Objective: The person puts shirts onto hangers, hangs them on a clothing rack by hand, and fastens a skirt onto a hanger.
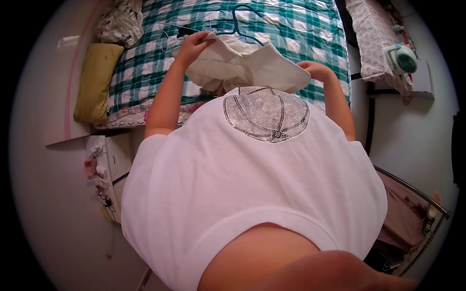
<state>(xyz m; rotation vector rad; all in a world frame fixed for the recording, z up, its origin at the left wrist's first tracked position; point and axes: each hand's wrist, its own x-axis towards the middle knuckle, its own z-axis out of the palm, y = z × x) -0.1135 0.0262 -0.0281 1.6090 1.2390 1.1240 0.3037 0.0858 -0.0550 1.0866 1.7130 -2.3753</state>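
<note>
Head view: at upper centre, the left hand [195, 45] pinches one corner of a cream garment [272, 69], fingers closed on the cloth; the right hand [315, 71] pinches the opposite edge. A teal hanger [236, 30] sits at its top, above the plaid bed [141, 77]. No writing is legible.

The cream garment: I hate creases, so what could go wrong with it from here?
The garment might slide off the teal hanger: the left hand and right hand pinch only the fabric, and neither holds the hanger.
Its lower part is bunched toward the body, so it could crease if left that way.
The hanger's hook lies over the plaid bedding and might snag it if dragged.
</note>
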